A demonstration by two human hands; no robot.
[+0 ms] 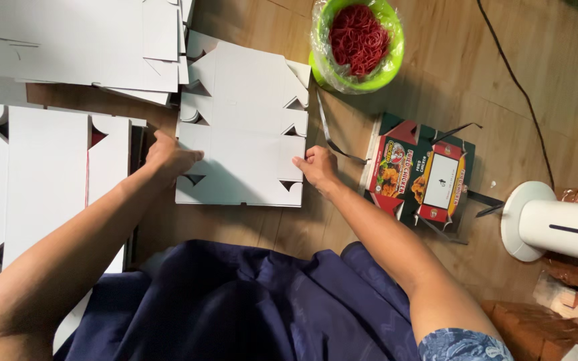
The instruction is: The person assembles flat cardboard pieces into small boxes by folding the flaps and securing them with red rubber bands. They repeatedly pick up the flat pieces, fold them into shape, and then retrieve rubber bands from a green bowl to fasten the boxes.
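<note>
Wooden floor (449,80): flat cardboard blanks (242,134), green bowl (356,47).

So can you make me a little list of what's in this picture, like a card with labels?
Place: wooden floor
Left hand: gripping the left edge of the flat white cardboard sheet
Right hand: gripping the sheet's right edge
Left side: stacks of white cardboard
Above: green bowl of red rubber bands
Right: printed box, white tube-shaped device, black cable

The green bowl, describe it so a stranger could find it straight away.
Start at the wooden floor and look to its top edge, just right of the flat white cardboard sheets. The green bowl sits there, lined with clear plastic and, unlike anything nearby, heaped with red rubber bands.
</note>
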